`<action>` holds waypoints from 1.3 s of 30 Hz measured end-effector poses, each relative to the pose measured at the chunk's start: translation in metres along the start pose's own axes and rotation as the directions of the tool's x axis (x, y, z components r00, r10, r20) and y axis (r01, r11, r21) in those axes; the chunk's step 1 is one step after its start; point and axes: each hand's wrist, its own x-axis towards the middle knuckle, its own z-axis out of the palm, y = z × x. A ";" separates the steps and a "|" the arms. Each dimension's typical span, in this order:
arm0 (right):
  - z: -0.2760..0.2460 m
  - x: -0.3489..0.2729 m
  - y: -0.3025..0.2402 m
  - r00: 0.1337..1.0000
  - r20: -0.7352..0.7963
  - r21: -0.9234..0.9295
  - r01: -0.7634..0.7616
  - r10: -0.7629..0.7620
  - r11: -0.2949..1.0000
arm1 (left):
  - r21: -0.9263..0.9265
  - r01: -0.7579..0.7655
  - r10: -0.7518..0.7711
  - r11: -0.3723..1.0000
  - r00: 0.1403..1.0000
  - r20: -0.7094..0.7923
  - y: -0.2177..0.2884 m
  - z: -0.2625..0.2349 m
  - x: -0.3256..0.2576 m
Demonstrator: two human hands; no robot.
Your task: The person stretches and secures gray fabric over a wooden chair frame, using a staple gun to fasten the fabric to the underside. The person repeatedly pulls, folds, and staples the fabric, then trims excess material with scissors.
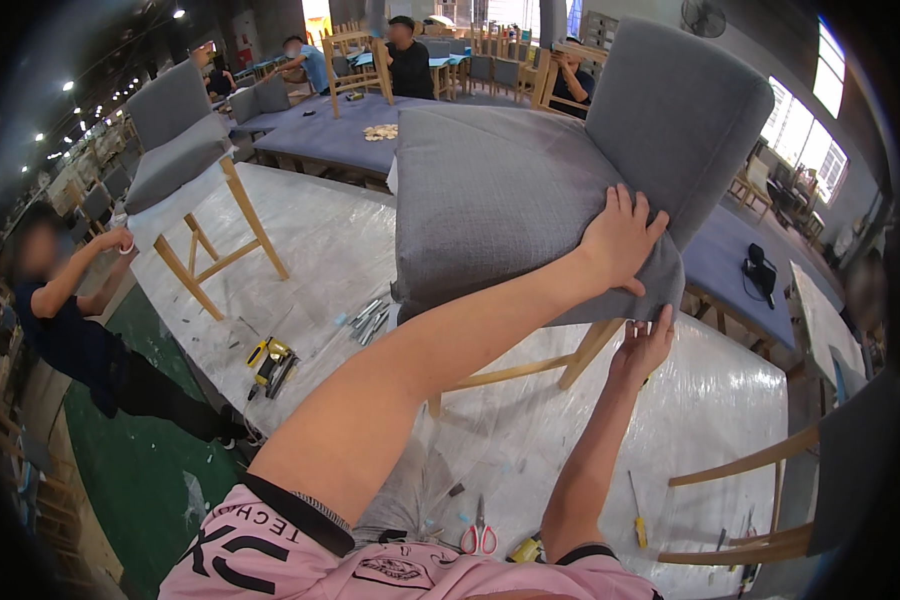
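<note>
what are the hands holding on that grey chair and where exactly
Both hands are on the grey chair at the rear corner of its seat: the left hand presses flat on top of the fabric, the right hand grips the seat's underside edge.

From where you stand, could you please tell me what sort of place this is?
Most likely a furniture workshop. The left hand and right hand work on a grey padded chair on a plastic-covered table, with more wooden chair frames behind and a yellow tool nearby.
</note>
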 end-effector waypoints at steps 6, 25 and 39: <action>0.008 -0.019 0.002 0.950 0.219 0.049 -0.239 0.223 0.970 | 0.012 0.005 -0.005 1.000 1.000 -0.006 -0.004 -0.003 0.000; 0.000 0.030 0.000 0.768 0.525 -0.672 0.638 -0.367 0.376 | 0.071 -0.024 0.029 0.997 0.997 -0.065 -0.006 0.007 -0.002; -0.009 0.069 0.006 0.535 0.712 -0.461 0.845 -0.455 0.271 | 0.080 -0.054 0.062 0.995 0.993 -0.099 -0.011 0.007 -0.003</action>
